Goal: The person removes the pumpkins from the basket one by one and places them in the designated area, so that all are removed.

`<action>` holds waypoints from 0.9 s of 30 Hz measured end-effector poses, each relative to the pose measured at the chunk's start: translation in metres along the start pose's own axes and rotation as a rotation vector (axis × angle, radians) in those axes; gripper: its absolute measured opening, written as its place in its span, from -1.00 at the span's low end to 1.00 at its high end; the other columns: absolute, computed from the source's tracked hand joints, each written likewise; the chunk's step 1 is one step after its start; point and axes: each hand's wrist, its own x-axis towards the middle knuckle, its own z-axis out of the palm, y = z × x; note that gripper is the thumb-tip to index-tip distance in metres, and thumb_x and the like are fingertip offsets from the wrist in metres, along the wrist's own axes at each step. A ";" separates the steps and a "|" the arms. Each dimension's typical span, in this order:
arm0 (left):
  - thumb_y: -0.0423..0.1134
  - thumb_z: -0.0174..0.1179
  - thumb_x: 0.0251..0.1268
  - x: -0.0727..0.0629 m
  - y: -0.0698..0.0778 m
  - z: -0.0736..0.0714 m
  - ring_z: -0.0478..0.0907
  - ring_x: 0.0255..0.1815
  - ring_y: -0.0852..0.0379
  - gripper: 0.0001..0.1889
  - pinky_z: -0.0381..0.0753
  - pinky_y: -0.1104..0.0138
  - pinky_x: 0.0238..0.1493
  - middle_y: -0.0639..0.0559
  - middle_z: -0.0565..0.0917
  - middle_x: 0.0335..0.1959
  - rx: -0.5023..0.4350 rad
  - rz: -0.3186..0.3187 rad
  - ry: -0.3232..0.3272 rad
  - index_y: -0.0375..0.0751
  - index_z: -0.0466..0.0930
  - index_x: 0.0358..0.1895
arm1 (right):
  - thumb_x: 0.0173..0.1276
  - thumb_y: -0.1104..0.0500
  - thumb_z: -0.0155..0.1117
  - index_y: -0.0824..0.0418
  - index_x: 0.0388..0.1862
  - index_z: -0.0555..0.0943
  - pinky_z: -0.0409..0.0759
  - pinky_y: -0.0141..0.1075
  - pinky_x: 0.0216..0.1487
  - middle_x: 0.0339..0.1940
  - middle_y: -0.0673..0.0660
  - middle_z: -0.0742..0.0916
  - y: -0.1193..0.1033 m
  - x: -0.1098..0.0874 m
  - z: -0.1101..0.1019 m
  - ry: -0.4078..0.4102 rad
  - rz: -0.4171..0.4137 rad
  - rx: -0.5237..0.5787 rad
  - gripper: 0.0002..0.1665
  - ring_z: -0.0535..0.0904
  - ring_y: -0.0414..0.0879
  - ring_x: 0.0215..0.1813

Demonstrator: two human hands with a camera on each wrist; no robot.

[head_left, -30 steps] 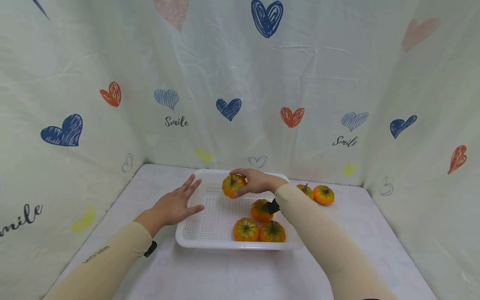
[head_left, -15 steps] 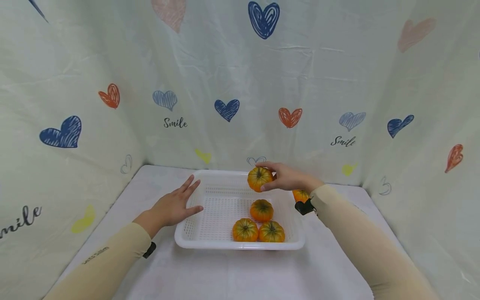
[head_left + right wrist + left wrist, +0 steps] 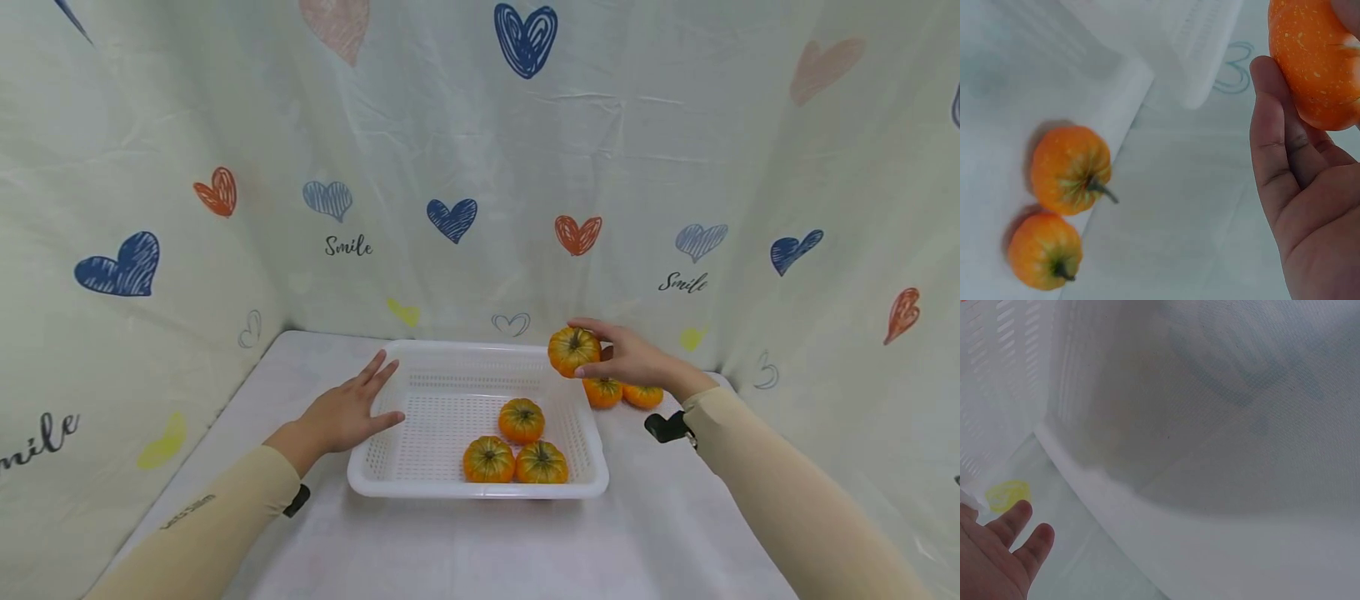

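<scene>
In the head view my right hand [image 3: 633, 360] grips a small orange pumpkin [image 3: 573, 352] above the back right corner of the white plastic basket [image 3: 480, 490]. The right wrist view shows the held pumpkin [image 3: 1316, 69] between thumb and fingers. My left hand [image 3: 341, 415] lies at the basket's left rim with its fingers spread and nothing in its grasp; whether it touches the rim I cannot tell. Inside the basket's right half sit three pumpkins: one farther back [image 3: 522, 421] and two side by side, a left one [image 3: 489, 460] and a right one [image 3: 542, 462].
On the table [image 3: 420, 550], just right of the basket, stand two more pumpkins, a nearer one [image 3: 1071, 170] and a neighbour [image 3: 1045, 251], partly behind my right hand in the head view. A curtain [image 3: 390, 150] printed with hearts closes off the back and sides.
My right hand has carried the pumpkin rightward, from over the basket's back middle to its back right corner. The left hand has stayed in place.
</scene>
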 end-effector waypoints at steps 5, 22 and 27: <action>0.44 -0.10 0.37 0.001 -0.001 0.001 0.27 0.42 -0.33 -0.04 0.39 -0.20 0.22 -0.15 -0.18 0.64 0.000 -0.008 -0.008 -0.11 -0.10 0.63 | 0.25 -0.01 0.50 0.05 0.56 0.25 0.48 0.12 0.22 0.44 0.24 0.42 0.019 -0.015 -0.008 0.060 0.010 -0.020 -0.03 0.49 0.21 0.23; 0.45 -0.10 0.36 0.000 -0.001 0.000 0.25 0.44 -0.32 -0.03 0.39 -0.20 0.23 -0.15 -0.18 0.64 -0.007 -0.005 -0.015 -0.10 -0.08 0.63 | 0.31 -0.14 0.41 0.11 0.63 0.06 0.36 0.36 0.19 0.51 0.48 0.20 0.086 -0.065 -0.026 0.219 0.240 0.047 0.08 0.22 0.48 0.39; 0.45 -0.10 0.36 0.001 0.000 0.001 0.26 0.43 -0.33 -0.03 0.39 -0.20 0.23 -0.15 -0.17 0.64 -0.004 -0.014 -0.011 -0.09 -0.08 0.63 | 0.33 -0.19 0.36 0.13 0.65 -0.04 0.48 0.27 0.13 0.48 0.54 0.17 0.103 -0.076 -0.031 0.241 0.302 0.075 0.14 0.42 0.43 0.25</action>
